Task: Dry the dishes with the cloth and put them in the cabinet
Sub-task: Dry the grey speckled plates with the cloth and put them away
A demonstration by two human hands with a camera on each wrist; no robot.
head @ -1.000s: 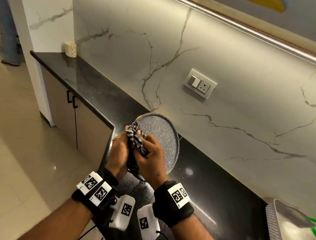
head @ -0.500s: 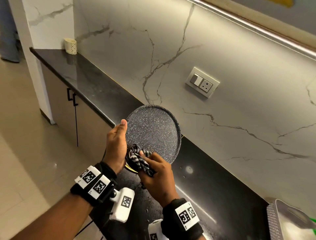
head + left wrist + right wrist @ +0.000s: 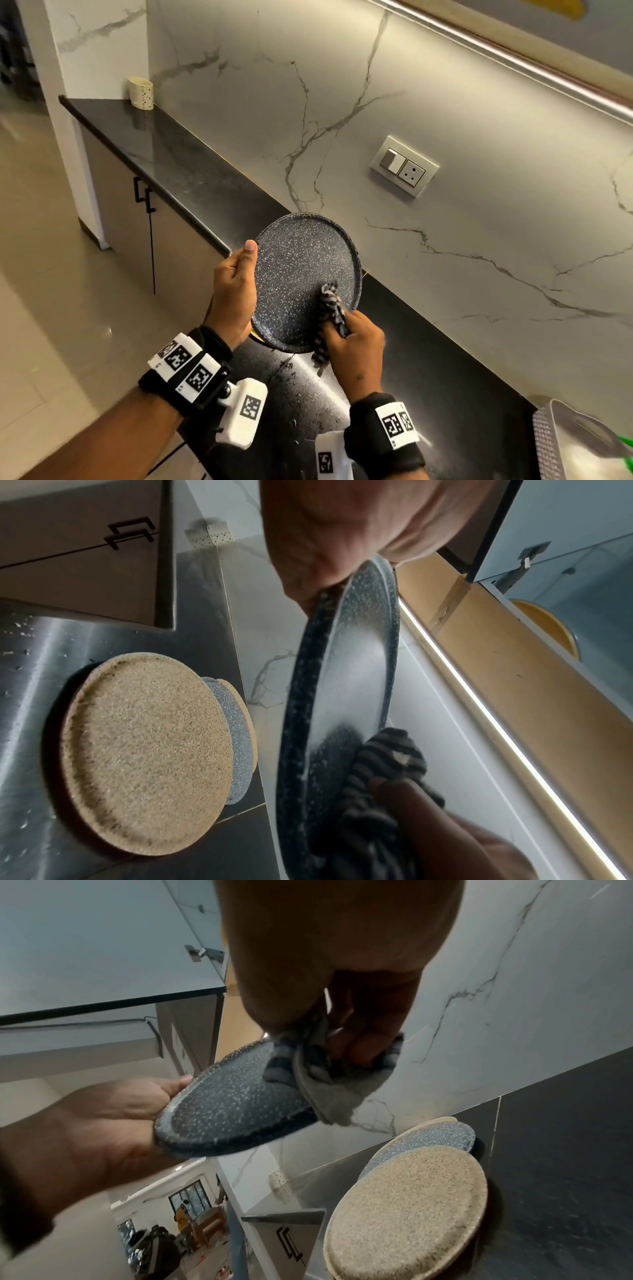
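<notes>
A dark speckled plate (image 3: 301, 274) (image 3: 346, 669) (image 3: 229, 1104) is held tilted above the black counter (image 3: 428, 359). My left hand (image 3: 236, 291) (image 3: 113, 1110) grips its left rim, thumb on the face. My right hand (image 3: 356, 342) grips a bunched striped cloth (image 3: 330, 315) (image 3: 380, 772) (image 3: 329, 1080) and presses it on the plate's lower right part. Below, a beige speckled plate (image 3: 143, 753) (image 3: 407, 1213) lies on the counter, overlapping a grey speckled plate (image 3: 236, 739) (image 3: 431, 1137).
A marble backsplash with a switch and socket (image 3: 404, 166) rises behind the counter. A patterned cup (image 3: 141, 93) stands at the counter's far end. A dish rack (image 3: 579, 442) sits at the lower right. An upper cabinet (image 3: 548, 631) holding a yellow dish hangs overhead.
My right hand has swept the cloth from the plate's upper left edge, down along the bottom, to its lower right. The left hand shifted its grip up the rim.
</notes>
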